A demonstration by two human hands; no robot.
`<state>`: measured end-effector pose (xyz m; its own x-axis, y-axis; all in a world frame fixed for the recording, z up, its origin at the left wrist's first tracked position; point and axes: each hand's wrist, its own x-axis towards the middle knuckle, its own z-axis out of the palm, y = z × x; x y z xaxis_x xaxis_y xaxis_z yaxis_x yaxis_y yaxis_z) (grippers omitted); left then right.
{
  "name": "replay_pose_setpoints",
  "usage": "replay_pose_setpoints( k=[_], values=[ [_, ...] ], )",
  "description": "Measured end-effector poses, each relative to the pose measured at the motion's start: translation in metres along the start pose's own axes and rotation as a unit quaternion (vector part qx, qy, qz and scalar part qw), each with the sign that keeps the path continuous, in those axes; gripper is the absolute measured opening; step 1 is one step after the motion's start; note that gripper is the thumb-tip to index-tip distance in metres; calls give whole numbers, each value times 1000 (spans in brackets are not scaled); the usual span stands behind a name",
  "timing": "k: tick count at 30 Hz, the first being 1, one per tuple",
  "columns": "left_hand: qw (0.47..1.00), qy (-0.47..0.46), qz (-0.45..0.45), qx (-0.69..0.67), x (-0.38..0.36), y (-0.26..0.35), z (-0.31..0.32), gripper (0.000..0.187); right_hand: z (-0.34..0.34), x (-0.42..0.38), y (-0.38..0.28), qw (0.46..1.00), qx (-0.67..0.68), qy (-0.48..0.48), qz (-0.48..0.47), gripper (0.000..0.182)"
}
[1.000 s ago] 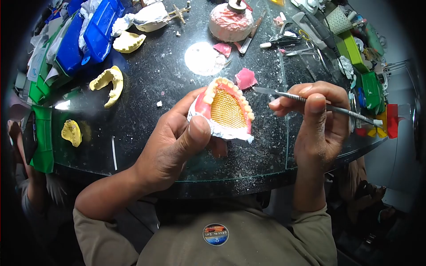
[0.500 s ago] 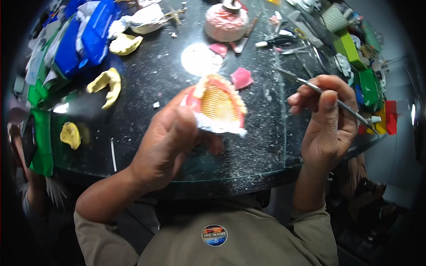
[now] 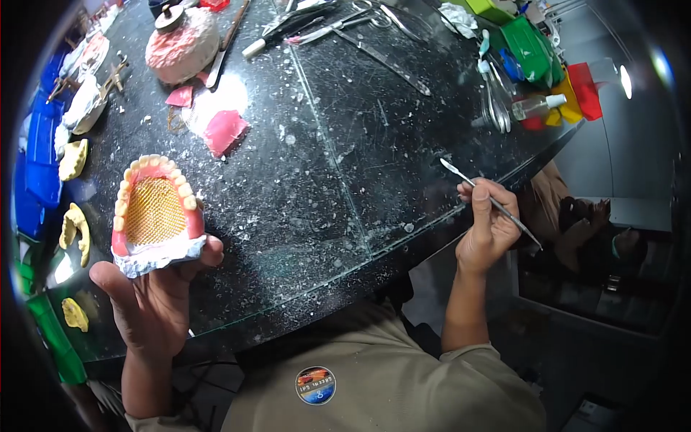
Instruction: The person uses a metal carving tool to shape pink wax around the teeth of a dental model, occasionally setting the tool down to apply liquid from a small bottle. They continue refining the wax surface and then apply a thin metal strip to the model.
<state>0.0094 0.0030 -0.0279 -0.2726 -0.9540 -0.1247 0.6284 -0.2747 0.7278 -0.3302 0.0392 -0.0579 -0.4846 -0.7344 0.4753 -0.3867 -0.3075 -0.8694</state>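
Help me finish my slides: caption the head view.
Left hand holds a gold-mesh denture model, right hand a slim metal tool.

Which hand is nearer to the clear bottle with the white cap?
Right. In the picture, the right hand, holding a metal tool, is below and slightly left of the bottle; the left hand, holding false teeth, is much farther off, low on the left.

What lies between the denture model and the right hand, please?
The head view shows black tabletop, a pale line and scattered debris between the denture model and the right hand.
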Motion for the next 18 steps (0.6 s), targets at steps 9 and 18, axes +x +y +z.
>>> replay_pose_setpoints(
  k=[9, 18],
  values=[
    [1000, -2, -10, -15, 3, 3, 5, 83, -2, 0, 1, 1000, -20, -10, 8, 8],
    [998, -49, 6, -26, 3, 3, 2, 80, 0, -1, -2, 999, -10, -24, 18, 8]
  ],
)
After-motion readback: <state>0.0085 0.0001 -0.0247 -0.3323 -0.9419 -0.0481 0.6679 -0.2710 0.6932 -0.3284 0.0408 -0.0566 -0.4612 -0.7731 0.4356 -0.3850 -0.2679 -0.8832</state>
